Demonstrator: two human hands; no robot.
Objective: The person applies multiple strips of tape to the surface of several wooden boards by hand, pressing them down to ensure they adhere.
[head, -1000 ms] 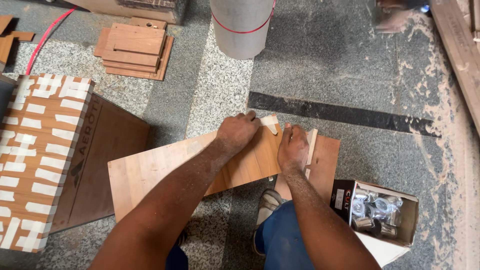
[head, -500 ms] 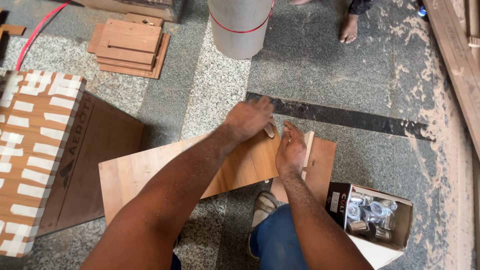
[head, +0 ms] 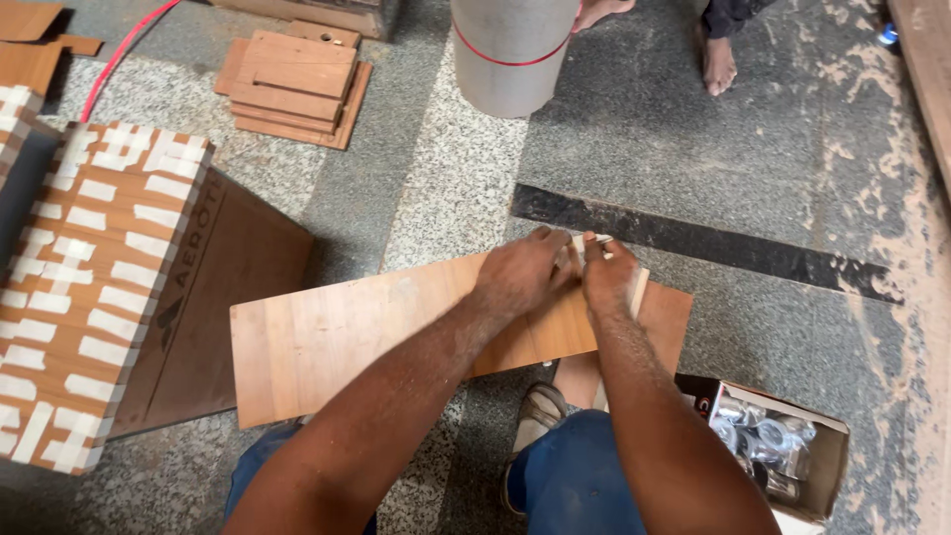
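A long brown laminated wooden board (head: 327, 337) lies flat on the stone floor in front of me. At its far right end my left hand (head: 520, 272) and my right hand (head: 606, 275) are pressed close together over a small pale piece (head: 578, 248) at the board's upper edge. Both hands have their fingers closed on that piece. A second board end (head: 666, 312) sticks out to the right under my right hand. What exactly the pale piece is stays hidden by the fingers.
An open cardboard box (head: 827, 461) of shiny metal fittings sits at lower right. A stack of small wood panels (head: 295, 84) lies at the back left, a grey cylinder (head: 510, 50) behind, another person's bare feet (head: 718, 59) beyond. A patterned brown-and-white panel (head: 94, 277) lies left.
My left hand has shifted right along the board's edge and now meets my right hand over the small pale piece. The view has tilted a little, showing another person's feet at the top.
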